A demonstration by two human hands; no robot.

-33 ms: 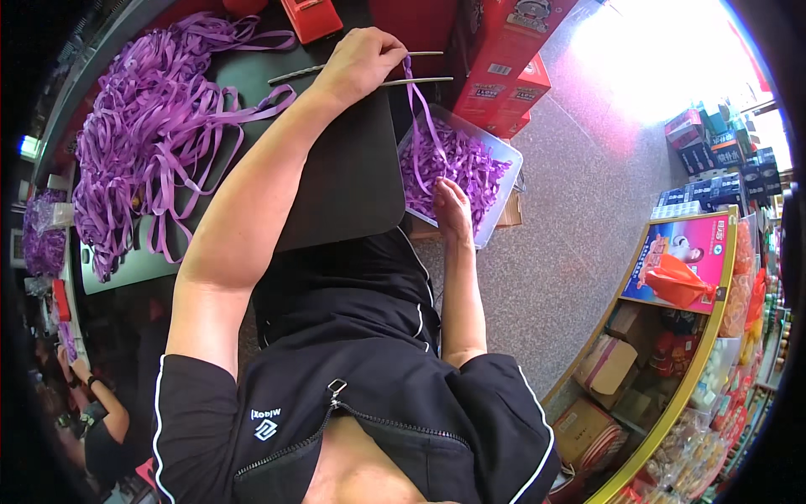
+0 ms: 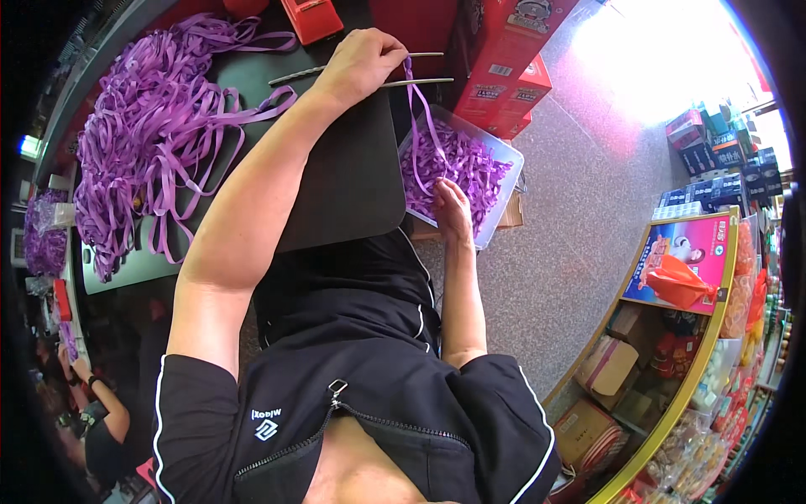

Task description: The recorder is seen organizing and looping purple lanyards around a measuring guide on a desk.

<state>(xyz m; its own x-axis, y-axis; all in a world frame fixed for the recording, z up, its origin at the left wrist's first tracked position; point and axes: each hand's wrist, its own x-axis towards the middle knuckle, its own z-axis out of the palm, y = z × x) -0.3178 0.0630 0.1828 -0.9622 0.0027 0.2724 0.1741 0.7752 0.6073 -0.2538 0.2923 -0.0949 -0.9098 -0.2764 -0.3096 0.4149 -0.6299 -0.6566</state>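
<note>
My left hand (image 2: 361,63) is above the far edge of the dark table (image 2: 344,193), thumb and fingers pinched on the top of a purple lanyard (image 2: 410,74). Two thin metal rods (image 2: 432,81) pass by this hand and stick out past the table's edge. From the pinch the lanyard hangs in a long loop to my right hand (image 2: 453,210), whose fingers are closed round its lower end. That hand is over a clear plastic tub (image 2: 510,151) full of short purple strap pieces (image 2: 478,172). A large tangled heap of purple lanyards (image 2: 159,126) covers the table's left side.
Red boxes (image 2: 495,76) stand stacked beyond the tub. A red object (image 2: 312,18) sits at the table's far edge. To the right, past the speckled floor (image 2: 571,202), is a yellow-edged display shelf (image 2: 724,269) with packaged goods. Another person (image 2: 109,412) handles purple straps at the lower left.
</note>
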